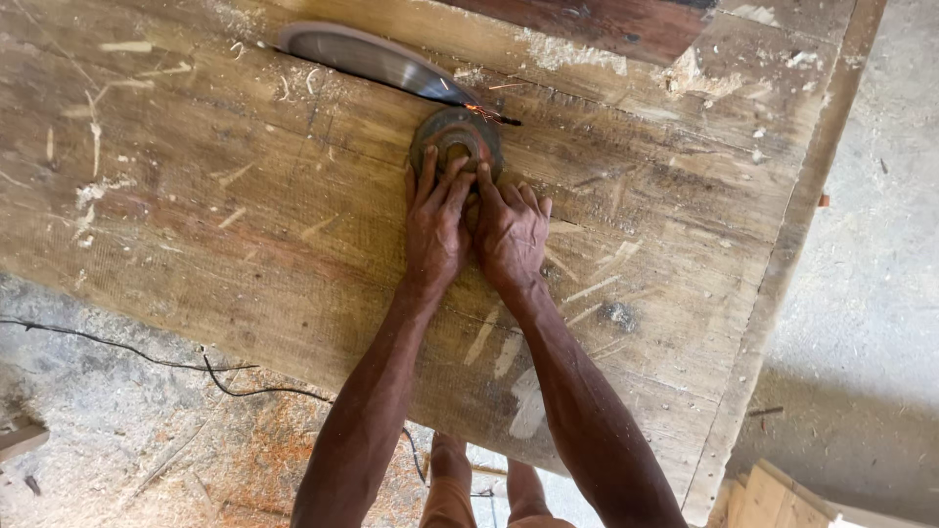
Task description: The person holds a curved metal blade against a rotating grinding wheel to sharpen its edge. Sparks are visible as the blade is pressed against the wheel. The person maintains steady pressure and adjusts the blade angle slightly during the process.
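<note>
Touching fingers: round disc

Two bare forearms reach up from the bottom edge of the head camera's view, with no sleeves, gloves, watches or rings on them. The left hand and the right hand are lean, with long fingers and raised tendons and veins along their backs and up the forearms, and their knuckles look dusty. Below the arms, the person's legs show in orange-tan trousers or shorts, though too little is in view to tell which.
</note>
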{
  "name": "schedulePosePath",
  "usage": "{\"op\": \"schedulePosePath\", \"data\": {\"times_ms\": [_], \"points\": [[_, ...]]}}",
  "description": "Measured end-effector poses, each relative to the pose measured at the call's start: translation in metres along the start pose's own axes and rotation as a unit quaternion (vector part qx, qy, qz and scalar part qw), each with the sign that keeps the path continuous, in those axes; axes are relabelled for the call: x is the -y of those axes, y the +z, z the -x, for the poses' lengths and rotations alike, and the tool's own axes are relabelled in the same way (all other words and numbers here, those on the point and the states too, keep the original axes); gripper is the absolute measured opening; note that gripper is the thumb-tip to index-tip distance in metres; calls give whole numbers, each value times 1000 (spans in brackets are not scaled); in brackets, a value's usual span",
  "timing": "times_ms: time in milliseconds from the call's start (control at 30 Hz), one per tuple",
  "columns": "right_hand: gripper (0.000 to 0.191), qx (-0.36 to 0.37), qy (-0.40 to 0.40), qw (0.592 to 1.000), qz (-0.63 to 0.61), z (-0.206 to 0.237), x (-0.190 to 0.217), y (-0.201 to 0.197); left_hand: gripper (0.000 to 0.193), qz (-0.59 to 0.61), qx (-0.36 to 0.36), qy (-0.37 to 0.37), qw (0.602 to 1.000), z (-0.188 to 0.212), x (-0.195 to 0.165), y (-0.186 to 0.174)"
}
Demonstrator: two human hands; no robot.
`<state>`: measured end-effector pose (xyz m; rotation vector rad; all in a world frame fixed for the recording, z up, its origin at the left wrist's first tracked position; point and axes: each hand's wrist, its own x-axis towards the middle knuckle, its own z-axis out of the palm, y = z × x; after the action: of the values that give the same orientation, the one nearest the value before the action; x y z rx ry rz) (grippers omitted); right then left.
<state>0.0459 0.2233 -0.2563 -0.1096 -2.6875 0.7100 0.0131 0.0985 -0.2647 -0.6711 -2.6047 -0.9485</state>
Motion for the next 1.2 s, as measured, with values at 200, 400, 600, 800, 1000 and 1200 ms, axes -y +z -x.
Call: {"op": "schedulePosePath", "data": {"times_ms": [200,400,600,800,1000,1200], "points": [[45,28,26,999,-20,-2,4,-5,37,15,32,-43,998,0,0,-3],[48,46,28,999,-2,-10,7,-5,33,-33,7,-26,999,-2,2,-1],[47,41,13,999,-11,-16,13,-11,32,-24,-5,-45,999,-5,4,1],[46,45,8,999,-15,-23,14,-7,37,-44,-16,-70,996,-5,5,-2],[43,34,30,999,-16,-4,6,-7,27,-8,9,-9,1000,-2,-2,-5],[47,15,8,1000,-19,-6,7,-7,31,-2,23,-15,1000,-3,-3,-9]]}}
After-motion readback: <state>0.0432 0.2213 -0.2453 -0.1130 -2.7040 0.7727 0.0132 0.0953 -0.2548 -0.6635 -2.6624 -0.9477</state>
